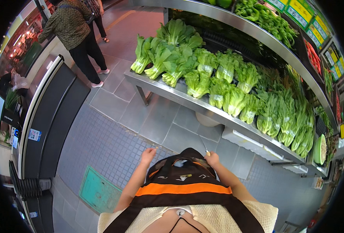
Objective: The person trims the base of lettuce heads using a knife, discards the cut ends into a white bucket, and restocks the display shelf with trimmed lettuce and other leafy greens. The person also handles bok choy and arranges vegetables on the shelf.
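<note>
My right hand [212, 159] grips the pale handle of a thin-bladed knife [202, 142], its blade pointing forward over the grey floor tiles. My left hand [148, 155] hangs over the small blue-grey tiles with its fingers curled. A tiny tan speck shows at its fingertips, and I cannot tell whether it is held. Between my arms is a dark apron [186, 181] with an orange band. Ahead of my hands runs a steel display stand [172, 91] bearing tied bunches of leafy greens [174, 64] and lettuces [234, 100].
A black checkout counter [48, 125] curves along the left. Two people [75, 32] stand at the back left. White foam boxes [244, 139] sit under the stand. A green floor cover [99, 189] lies at lower left. A green basin [319, 149] rests at the stand's right end.
</note>
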### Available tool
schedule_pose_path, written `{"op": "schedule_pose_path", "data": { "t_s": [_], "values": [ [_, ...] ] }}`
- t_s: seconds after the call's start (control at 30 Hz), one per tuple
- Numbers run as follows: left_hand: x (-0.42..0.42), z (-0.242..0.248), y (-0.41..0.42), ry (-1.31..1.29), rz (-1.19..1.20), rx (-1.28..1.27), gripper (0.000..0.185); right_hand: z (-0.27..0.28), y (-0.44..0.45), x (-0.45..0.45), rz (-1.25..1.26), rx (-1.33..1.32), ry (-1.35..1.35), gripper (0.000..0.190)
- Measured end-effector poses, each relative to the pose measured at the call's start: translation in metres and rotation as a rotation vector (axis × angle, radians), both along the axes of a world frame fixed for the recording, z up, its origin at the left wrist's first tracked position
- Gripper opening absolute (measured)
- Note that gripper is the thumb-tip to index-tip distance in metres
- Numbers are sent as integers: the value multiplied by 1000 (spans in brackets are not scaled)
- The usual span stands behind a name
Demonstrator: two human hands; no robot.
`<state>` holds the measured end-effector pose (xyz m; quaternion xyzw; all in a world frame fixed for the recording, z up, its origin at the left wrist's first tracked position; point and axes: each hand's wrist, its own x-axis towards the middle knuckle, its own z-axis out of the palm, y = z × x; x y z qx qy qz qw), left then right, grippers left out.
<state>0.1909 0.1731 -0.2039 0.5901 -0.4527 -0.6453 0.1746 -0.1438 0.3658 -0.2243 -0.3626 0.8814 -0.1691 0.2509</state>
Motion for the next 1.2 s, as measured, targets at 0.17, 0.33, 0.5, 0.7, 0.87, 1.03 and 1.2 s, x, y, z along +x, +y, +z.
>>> {"op": "schedule_pose_path", "data": {
  "t_s": [0.17, 0.33, 0.5, 0.7, 0.87, 1.03, 1.2],
  "values": [
    [-61, -22, -85, -7, -202, -202, 34, -11, -28, -26, -121, 21, -170, 30],
    [-139, 44, -177, -95, -305, -437, 39, -5, -39, -64, -269, 188, -310, 27],
    [-194, 55, -289, -214, -267, -742, 40, 9, -69, -94, -312, -6, -458, 20],
    [-218, 64, -396, -546, -218, -926, 60, 80, -151, -82, -151, -397, -348, 20],
    [-235, 76, -453, -797, -482, -681, 97, 121, -222, -51, -16, -542, -242, 17],
    [-250, 76, -476, -826, -651, -602, 132, 125, -306, -25, -238, -563, -438, 19],
    [-250, 57, -485, -747, -666, -665, 128, 117, -404, -2, -542, -525, -605, 20]
  ]
}}
